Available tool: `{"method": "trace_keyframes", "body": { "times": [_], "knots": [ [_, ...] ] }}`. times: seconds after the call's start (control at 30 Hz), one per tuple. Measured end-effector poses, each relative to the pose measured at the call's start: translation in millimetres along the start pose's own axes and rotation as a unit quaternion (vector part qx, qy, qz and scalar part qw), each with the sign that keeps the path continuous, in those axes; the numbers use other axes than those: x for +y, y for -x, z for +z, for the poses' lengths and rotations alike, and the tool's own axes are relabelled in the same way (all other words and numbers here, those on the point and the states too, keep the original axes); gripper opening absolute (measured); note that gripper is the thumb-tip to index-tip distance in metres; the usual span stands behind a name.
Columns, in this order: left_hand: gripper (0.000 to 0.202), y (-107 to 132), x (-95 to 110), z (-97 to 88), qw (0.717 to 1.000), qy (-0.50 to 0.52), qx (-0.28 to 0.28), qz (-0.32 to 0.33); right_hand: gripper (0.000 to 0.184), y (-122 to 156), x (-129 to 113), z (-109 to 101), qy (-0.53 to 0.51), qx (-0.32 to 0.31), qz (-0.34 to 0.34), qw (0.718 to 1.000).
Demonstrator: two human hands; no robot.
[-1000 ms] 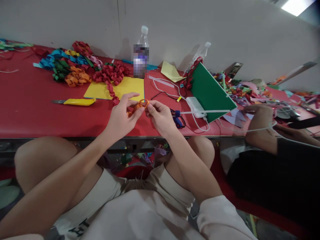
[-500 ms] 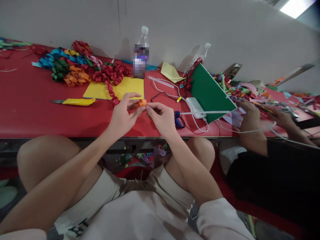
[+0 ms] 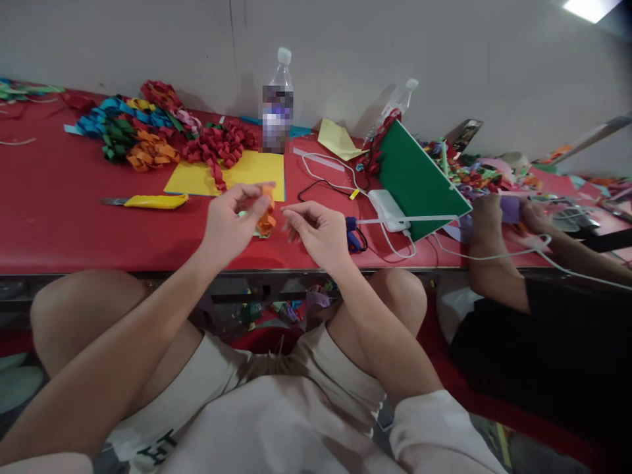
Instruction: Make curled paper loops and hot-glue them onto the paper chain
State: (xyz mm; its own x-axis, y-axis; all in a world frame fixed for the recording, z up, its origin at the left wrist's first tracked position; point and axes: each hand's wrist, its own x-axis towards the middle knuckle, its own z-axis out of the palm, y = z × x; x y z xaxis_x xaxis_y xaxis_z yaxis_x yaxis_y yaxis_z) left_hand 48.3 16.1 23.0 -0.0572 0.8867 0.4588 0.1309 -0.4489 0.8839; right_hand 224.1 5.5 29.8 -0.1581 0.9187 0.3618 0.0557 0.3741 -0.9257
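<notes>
Between the thumb and fingers of my left hand (image 3: pixel 232 220) is a short orange paper chain (image 3: pixel 267 214), hanging down just above the table. Something pale green lies behind or under the chain, partly hidden by my hand. My right hand (image 3: pixel 318 230) is a little to the right, its fingers loosely bent and slightly apart, with nothing visible in them. It does not touch the chain. Behind my left hand lies a yellow paper sheet (image 3: pixel 251 171), with the end of a red paper chain (image 3: pixel 224 145) on it.
A yellow-handled utility knife (image 3: pixel 155 201) lies left. Coloured paper chains (image 3: pixel 118 128) are heaped behind. A bottle (image 3: pixel 277 118) stands by the wall. Right are a green board (image 3: pixel 415 178), a white power bank (image 3: pixel 388 210), cables, blue-handled scissors (image 3: pixel 353 237) and a co-worker's hands (image 3: pixel 486 217).
My right hand has come away from the orange paper, which now hangs lower from my left hand. My left hand has shifted slightly left. The co-worker's hands now hold purple paper.
</notes>
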Motion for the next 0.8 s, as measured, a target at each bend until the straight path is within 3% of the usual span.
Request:
{"method": "trace_keyframes", "body": {
  "times": [0.1,0.2,0.3,0.47,0.7,0.8],
  "knots": [
    [0.026,-12,-2,-8.1,0.996,0.060,0.069,-0.014,0.037,1,-1,-5,0.028,-0.051,-0.005,0.998],
    [0.023,-19,-5,-15.7,0.992,0.076,0.097,-0.015,0.055,2,-3,-10,0.134,-0.099,-0.013,0.986],
    [0.021,-14,-3,-15.0,0.998,-0.013,0.065,0.025,0.056,1,-4,-11,0.195,-0.044,-0.054,0.978],
    [0.020,6,10,2.0,0.976,-0.177,-0.030,0.127,0.039,-4,3,-8,0.095,-0.008,-0.032,0.995],
    [0.009,12,7,10.2,0.974,-0.170,-0.073,0.131,0.039,-7,12,-6,-0.013,0.057,0.036,0.998],
    [0.029,15,3,12.5,0.981,-0.160,-0.057,0.093,0.040,-7,13,-5,-0.030,0.080,0.040,0.996]
  ]
}}
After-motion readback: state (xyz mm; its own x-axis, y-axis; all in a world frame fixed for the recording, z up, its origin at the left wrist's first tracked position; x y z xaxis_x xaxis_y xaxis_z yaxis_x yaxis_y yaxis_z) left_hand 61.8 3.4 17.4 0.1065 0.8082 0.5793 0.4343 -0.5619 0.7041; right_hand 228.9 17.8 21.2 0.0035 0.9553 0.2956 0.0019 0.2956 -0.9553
